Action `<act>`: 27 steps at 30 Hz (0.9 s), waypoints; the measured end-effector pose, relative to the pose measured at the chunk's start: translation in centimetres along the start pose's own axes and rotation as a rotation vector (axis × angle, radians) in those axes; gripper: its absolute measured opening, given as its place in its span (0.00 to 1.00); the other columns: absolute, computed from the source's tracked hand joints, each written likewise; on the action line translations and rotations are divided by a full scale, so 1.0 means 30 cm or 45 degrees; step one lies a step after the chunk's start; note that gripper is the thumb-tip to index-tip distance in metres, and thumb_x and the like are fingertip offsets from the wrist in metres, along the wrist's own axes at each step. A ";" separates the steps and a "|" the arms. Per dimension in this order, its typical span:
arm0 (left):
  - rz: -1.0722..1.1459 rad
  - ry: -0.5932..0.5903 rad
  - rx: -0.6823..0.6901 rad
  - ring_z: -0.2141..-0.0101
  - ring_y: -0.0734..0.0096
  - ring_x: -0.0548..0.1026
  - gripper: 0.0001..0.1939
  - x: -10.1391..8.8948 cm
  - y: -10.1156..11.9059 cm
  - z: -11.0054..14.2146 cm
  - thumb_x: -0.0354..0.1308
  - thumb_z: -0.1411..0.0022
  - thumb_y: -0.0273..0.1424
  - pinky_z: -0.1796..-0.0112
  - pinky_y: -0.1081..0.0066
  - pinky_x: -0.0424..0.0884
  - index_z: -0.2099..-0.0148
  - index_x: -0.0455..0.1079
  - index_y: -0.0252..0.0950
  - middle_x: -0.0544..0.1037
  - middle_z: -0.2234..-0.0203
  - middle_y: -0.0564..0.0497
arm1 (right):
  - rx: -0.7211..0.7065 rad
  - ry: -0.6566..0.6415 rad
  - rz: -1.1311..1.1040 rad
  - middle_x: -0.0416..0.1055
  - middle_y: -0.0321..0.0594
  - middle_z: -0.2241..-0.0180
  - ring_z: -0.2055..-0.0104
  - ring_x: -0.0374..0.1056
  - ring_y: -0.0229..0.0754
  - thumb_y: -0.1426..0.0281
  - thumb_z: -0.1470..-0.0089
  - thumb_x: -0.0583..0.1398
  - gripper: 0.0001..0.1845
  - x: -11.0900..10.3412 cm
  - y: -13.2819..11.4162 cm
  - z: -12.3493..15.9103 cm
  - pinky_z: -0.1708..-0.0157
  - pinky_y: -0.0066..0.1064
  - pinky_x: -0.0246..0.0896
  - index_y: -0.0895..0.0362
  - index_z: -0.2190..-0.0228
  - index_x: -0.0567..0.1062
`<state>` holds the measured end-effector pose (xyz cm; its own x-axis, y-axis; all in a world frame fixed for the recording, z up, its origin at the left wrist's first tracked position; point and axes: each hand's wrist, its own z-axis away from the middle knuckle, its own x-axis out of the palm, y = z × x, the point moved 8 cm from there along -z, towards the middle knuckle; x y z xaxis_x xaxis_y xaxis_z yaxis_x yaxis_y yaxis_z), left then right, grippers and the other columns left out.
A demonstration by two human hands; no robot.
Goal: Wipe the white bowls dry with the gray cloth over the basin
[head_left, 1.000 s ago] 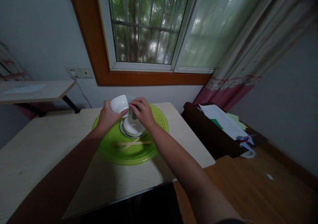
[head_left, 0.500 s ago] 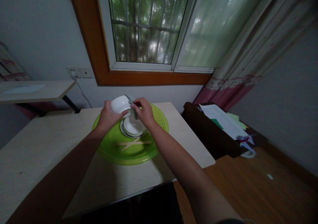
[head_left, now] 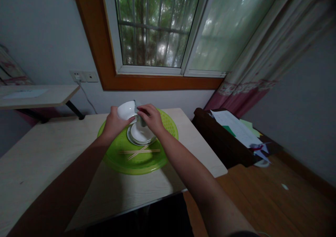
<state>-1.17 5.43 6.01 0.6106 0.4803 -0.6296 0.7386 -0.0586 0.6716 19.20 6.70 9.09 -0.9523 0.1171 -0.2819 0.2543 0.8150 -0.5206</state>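
My left hand (head_left: pixel 114 122) is closed around a white bowl (head_left: pixel 127 110), which it holds tilted on its side above the tray. With its fingers pinched, my right hand (head_left: pixel 151 117) presses a grey-green cloth (head_left: pixel 141 120) against the bowl's rim. Below them another white bowl (head_left: pixel 141 132) rests on a small stack of plates (head_left: pixel 130 138), partly hidden by my hands. Crossed wooden chopsticks (head_left: pixel 143 152) lie in front of the plates. All of these sit on a round green tray (head_left: pixel 133 168).
The tray stands on a pale wooden table (head_left: pixel 86 181). A raised shelf (head_left: pixel 52 93) is at the left. Beyond the table is a window (head_left: pixel 157 30) with a wooden frame. To the right, papers (head_left: pixel 235 128) lie on a dark piece of furniture (head_left: pixel 210 139).
My right hand and the cloth have shifted slightly along the bowl's rim. My left hand and the bowl have hardly moved.
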 end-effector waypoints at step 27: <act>-0.074 -0.034 0.084 0.53 0.47 0.79 0.40 0.018 0.000 -0.004 0.70 0.54 0.52 0.59 0.61 0.74 0.46 0.61 0.37 0.79 0.55 0.39 | 0.071 -0.066 0.148 0.76 0.37 0.66 0.62 0.72 0.41 0.69 0.42 0.64 0.01 0.033 -0.006 0.008 0.57 0.33 0.68 0.53 0.66 0.77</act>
<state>-0.89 5.81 5.71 0.5727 0.4612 -0.6777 0.7899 -0.0894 0.6067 18.26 6.52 8.72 -0.9062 0.1778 -0.3836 0.3726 0.7648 -0.5257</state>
